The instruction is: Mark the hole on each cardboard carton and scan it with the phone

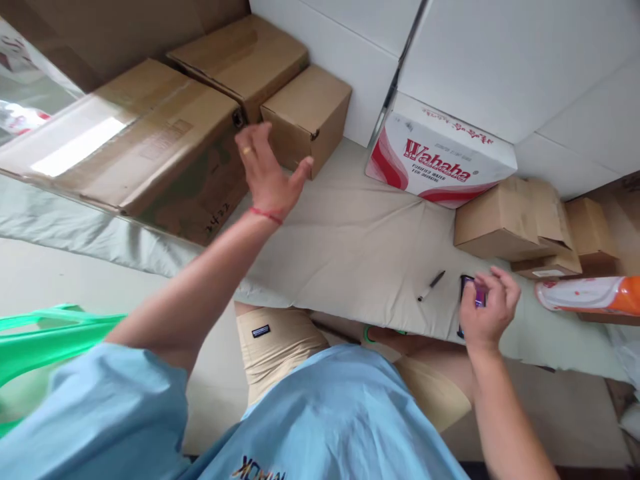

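The left hand (270, 175) is hovering spread, empty, near a box (311, 110); the right hand (487, 312) is half-curling over a purple item (481, 299), grip unclear.

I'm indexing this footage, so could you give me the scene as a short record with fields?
Left hand: fingers spread, nothing in them, by the small brown box; contact unclear
Left wrist: red band
Right hand: over a dark-edged purple item, possibly a phone; grip unclear
Surface: wrinkled cloth
Beside the right hand: pen
Against the wall: white and red Wahaha carton
Far left: large taped carton
Far right: orange and white package
Lower left: green bag
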{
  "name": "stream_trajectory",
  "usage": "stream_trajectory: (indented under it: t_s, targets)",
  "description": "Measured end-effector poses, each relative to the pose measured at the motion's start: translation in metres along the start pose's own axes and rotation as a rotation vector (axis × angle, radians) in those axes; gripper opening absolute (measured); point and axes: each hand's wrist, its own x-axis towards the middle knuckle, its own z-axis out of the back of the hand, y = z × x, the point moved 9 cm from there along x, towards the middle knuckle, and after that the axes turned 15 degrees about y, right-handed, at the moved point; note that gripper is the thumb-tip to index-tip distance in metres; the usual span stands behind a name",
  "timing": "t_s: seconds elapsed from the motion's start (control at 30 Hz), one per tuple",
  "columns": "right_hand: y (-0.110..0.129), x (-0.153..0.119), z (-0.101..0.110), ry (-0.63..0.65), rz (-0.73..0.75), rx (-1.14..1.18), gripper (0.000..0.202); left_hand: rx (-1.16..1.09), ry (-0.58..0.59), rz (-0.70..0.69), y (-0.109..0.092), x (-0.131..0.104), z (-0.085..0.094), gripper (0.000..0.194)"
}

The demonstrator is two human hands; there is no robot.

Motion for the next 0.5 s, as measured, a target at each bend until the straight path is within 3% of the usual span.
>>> stream_trajectory:
  t_s: [0.13, 0.2, 0.27, 0.4, 0.5]
  targets:
    - [-0.018, -0.058, 0.004, -0.023, -0.123, 0.076, 0.028, 0.125, 0.118, 0.066, -0.008, 0.083, -0.024, 0.134]
    - [-0.03, -0.078, 0.009, -0.029, -0.177, 0.085, 0.03, 0.173, 0.177, 0.187, -0.006, 0.106, -0.036, 0.131]
    - [-0.042, -0.093, 0.015, -0.041, -0.22, 0.091, 0.031, 0.176, 0.24, 0.307, -0.001, 0.112, -0.044, 0.118]
    - [-0.06, -0.107, 0.021, -0.055, -0.268, 0.122, 0.031, 0.225, 0.246, 0.198, -0.017, 0.098, -0.042, 0.101]
    - [-0.064, -0.108, 0.016, -0.039, -0.284, 0.13, 0.03, 0.191, 0.257, 0.241, -0.016, 0.083, -0.035, 0.105]
